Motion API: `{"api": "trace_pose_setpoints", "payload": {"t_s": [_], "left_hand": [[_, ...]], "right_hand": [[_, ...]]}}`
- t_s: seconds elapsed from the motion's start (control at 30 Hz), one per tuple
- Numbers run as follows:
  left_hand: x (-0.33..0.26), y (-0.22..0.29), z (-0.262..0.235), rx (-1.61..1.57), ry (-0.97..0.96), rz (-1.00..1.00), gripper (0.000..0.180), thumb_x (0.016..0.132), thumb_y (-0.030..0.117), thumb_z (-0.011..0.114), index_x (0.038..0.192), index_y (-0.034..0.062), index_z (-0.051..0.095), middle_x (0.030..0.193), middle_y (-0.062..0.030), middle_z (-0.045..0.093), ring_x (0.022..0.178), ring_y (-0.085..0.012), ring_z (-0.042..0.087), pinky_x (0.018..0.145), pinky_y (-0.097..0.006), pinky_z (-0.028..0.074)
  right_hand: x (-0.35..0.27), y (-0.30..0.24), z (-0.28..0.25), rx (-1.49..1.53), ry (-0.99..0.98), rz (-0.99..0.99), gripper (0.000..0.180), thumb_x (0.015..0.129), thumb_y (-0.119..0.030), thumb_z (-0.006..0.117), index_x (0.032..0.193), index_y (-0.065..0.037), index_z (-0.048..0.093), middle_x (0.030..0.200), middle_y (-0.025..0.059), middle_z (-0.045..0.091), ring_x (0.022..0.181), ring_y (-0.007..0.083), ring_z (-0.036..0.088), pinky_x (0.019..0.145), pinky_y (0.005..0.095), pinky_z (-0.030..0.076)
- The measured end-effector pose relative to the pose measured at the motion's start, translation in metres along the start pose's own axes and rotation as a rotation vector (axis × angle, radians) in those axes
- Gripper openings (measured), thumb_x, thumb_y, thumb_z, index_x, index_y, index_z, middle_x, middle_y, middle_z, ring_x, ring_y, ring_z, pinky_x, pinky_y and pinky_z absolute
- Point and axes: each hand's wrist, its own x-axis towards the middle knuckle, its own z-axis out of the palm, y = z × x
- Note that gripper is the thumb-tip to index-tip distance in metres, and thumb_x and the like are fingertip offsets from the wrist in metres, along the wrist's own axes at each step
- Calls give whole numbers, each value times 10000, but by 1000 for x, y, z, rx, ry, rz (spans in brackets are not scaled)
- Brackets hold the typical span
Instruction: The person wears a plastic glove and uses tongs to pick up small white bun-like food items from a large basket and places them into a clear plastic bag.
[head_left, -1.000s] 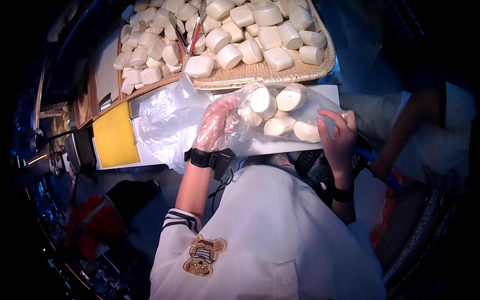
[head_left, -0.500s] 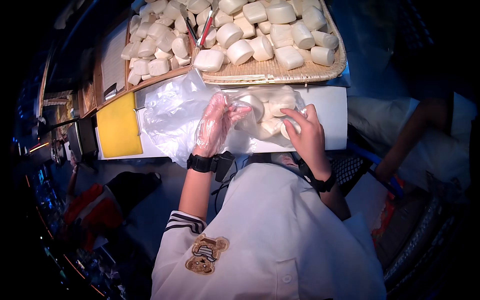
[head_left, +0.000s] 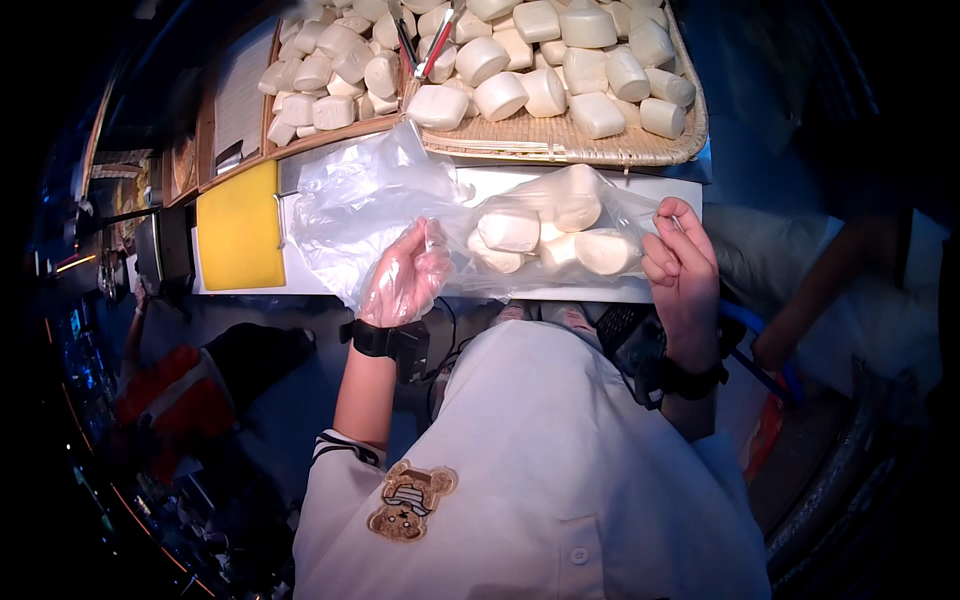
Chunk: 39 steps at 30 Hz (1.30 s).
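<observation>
Hands apart: the right hand (head_left: 684, 250) pinches a clear plastic bag (head_left: 556, 226) of rounded white buns (head_left: 604, 252) between them; whether the plastic-gloved left hand (head_left: 406, 278) grips, I can't tell. Hard tugging could tear the bag.

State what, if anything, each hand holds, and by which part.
The right hand pinches the clear bag of white buns by its right end. The gloved left hand is near its left end; whether it grips cannot be told.

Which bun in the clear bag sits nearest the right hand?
The lower-right bun in the clear bag: its edge lies closest to the right hand, with the bag's other buns farther left.
</observation>
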Motion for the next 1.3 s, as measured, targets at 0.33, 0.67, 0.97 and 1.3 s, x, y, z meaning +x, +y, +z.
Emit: {"api": "trace_pose_setpoints", "payload": {"t_s": [0.33, 0.67, 0.97, 1.3], "left_hand": [[23, -39, 72, 366, -148, 91, 737, 915, 7, 549, 1535, 125, 169, 791, 26, 394, 648, -68, 362, 631, -216, 380], [13, -57, 100, 620, -146, 24, 787, 915, -56, 499, 1544, 228, 120, 730, 49, 383, 539, -27, 296, 468, -172, 272], [30, -58, 101, 900, -155, 84, 653, 967, 89, 490, 1529, 79, 157, 745, 51, 390, 627, -75, 438, 598, -213, 392], [85, 39, 47, 1330, 223, 362, 369, 873, 118, 623, 1214, -11, 563, 910, -40, 557, 772, -119, 527, 752, -267, 475]], "right_hand": [[-16, -11, -3, 60, -173, -60, 123, 908, -13, 441, 1020, -63, 422, 777, -7, 397, 512, 31, 290, 475, 183, 236], [-8, -17, -61, 14, 53, -92, 99, 915, -7, 430, 993, -60, 461, 724, -35, 381, 504, 30, 277, 466, 188, 220], [-29, -17, -24, -76, -60, -57, 115, 936, -51, 437, 1039, -16, 476, 650, -27, 359, 522, 36, 307, 486, 189, 249], [-5, -26, -20, 337, -189, -117, 159, 921, 8, 434, 1072, -40, 452, 923, 43, 456, 629, 66, 392, 532, 188, 332]]}}
